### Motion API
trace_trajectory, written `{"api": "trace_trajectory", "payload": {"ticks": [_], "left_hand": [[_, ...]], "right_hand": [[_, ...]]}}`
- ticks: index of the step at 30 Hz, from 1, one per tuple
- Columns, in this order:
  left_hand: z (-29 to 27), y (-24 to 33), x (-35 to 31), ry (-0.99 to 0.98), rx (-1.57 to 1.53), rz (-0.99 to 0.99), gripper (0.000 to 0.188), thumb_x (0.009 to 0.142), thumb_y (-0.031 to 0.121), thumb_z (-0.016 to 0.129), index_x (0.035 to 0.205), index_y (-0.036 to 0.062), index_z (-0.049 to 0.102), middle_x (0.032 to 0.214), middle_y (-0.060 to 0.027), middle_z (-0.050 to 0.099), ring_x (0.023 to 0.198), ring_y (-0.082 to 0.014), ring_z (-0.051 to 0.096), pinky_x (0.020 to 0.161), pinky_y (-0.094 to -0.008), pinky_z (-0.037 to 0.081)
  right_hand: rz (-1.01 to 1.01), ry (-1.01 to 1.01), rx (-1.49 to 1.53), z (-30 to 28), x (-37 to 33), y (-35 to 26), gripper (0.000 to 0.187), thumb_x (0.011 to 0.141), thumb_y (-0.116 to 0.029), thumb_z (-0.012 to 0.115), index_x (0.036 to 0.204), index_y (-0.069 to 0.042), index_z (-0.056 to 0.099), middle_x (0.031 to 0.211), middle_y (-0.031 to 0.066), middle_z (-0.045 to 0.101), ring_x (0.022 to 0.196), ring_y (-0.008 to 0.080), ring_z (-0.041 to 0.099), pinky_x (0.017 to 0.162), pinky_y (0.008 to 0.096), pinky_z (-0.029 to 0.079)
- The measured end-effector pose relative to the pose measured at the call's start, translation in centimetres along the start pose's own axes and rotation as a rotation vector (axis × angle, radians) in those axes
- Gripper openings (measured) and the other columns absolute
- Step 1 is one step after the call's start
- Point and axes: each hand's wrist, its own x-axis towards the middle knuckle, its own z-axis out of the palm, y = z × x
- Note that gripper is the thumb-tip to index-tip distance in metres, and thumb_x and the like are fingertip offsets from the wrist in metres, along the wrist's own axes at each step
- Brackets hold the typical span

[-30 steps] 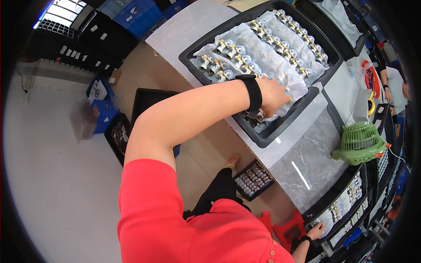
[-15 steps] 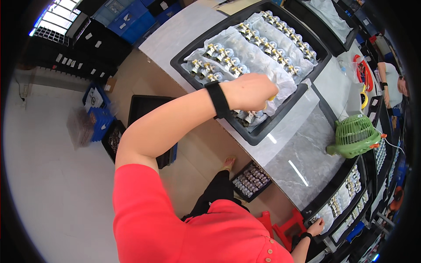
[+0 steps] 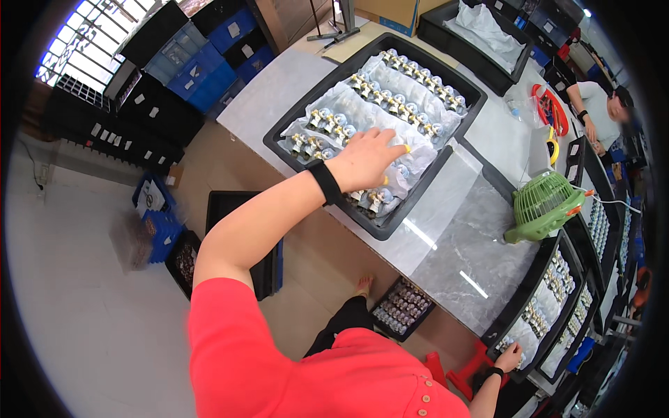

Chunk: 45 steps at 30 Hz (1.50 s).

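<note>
My left hand [image 3: 364,160] is open over a black tray [image 3: 396,228], fingers spread, with yellow covers on some fingertips. Beneath it, rows of small white-and-gold figurines [image 3: 390,102] with clear round tops lie between sheets of white tissue paper [image 3: 397,132]. The hand hides part of the nearer rows. At the lower right, my right hand [image 3: 509,358] is closed, its fingertips at the near end of a second black tray [image 3: 503,322]. Similar figurines [image 3: 535,318] and tissue fill that tray. What the right fingers pinch is too small to make out.
A green fan [image 3: 546,206] stands on the grey table [image 3: 460,244] between the trays. Another black tray [image 3: 432,28] with tissue sits at the back. A filled tray [image 3: 403,306] and red stool [image 3: 468,369] are below. A co-worker [image 3: 599,122] is at far right.
My left hand has moved left over the tray and its fingers have spread from a closed pose. The right hand stays by its tray. The whole view has shifted slightly.
</note>
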Motion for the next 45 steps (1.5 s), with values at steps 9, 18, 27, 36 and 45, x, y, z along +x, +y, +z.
{"api": "trace_trajectory", "payload": {"ticks": [9, 18, 27, 36, 45], "left_hand": [[-1.6, 2.1, -2.6, -0.692, -0.015, -0.114, 0.048, 0.078, 0.034, 0.060, 0.120, 0.0106, 0.058, 0.135, -0.0172, 0.043, 0.108, -0.0324, 0.055, 0.088, -0.0403, 0.045], [-1.2, 1.2, -6.0, -0.174, 0.074, -0.278, 0.048, 0.083, 0.039, 0.057, 0.120, 0.0093, 0.053, 0.120, -0.0191, 0.050, 0.118, -0.0349, 0.042, 0.095, -0.0564, 0.029], [1.3, 12.1, -10.5, 0.658, -0.466, -0.140, 0.022, 0.078, 0.006, 0.063, 0.099, 0.0012, 0.059, 0.103, -0.0163, 0.060, 0.096, -0.0320, 0.057, 0.084, -0.0356, 0.046], [18.9, 31.3, -7.9, -0.184, -1.168, -0.098, 0.044, 0.084, 0.017, 0.062, 0.124, 0.0040, 0.049, 0.114, -0.0135, 0.054, 0.098, -0.0226, 0.056, 0.083, -0.0327, 0.046], [27.3, 44.0, 1.1, -0.291, -1.046, -0.200, 0.073, 0.082, 0.037, 0.066, 0.131, -0.0064, 0.033, 0.118, -0.0224, 0.053, 0.102, -0.0297, 0.057, 0.087, -0.0365, 0.045]], "right_hand": [[-0.026, 0.068, 0.006, 0.2, -0.4, -0.3, 0.031, 0.088, -0.033, 0.051, 0.095, -0.006, 0.065, 0.086, 0.0138, 0.067, 0.078, 0.0349, 0.062, 0.070, 0.0420, 0.047], [0.005, 0.071, 0.045, 0.0, -0.6, -1.3, 0.029, 0.088, -0.032, 0.051, 0.095, -0.007, 0.064, 0.090, 0.0125, 0.066, 0.080, 0.0324, 0.062, 0.069, 0.0403, 0.047], [0.016, 0.076, 0.124, 0.5, -1.2, -0.5, 0.026, 0.087, -0.032, 0.053, 0.096, -0.011, 0.065, 0.091, 0.0118, 0.067, 0.082, 0.0312, 0.063, 0.072, 0.0412, 0.047], [-0.216, 0.176, 0.454, -1.9, 2.8, 1.7, 0.019, 0.082, -0.015, 0.058, 0.097, -0.004, 0.063, 0.097, 0.0128, 0.064, 0.094, 0.0289, 0.057, 0.084, 0.0373, 0.043], [0.094, -0.006, 0.227, -1.6, 6.3, 14.9, 0.054, 0.079, -0.022, 0.061, 0.126, -0.002, 0.043, 0.122, 0.0233, 0.049, 0.113, 0.0402, 0.046, 0.095, 0.0438, 0.038]]}}
